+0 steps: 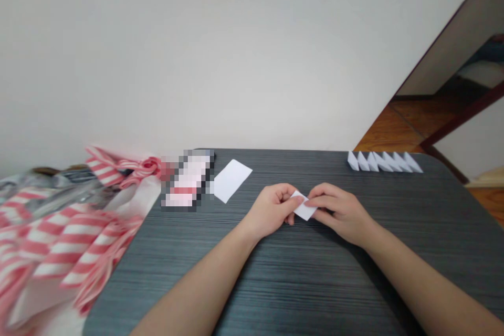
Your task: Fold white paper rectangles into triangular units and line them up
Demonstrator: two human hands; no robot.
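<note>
Over the middle of the dark table, a small folded piece of white paper (305,212) is held between both hands. My left hand (275,207) pinches its left edge, thumb on top. My right hand (339,210) grips the upper right side between thumb and fingers. The fingers partly cover the paper, so its exact folds cannot be made out. To the left of my hands a flat white sheet of paper (232,180) lies on the table. Several folded white paper pieces (385,162) stand in a row near the far right edge.
The dark wood-grain table (299,283) stands against a pale wall (252,52). A pixelated, phone-like object (188,181) lies at the table's far left. Red-and-white striped cloth (66,241) is heaped beside the left edge. Wooden floor (397,126) shows beyond the right side.
</note>
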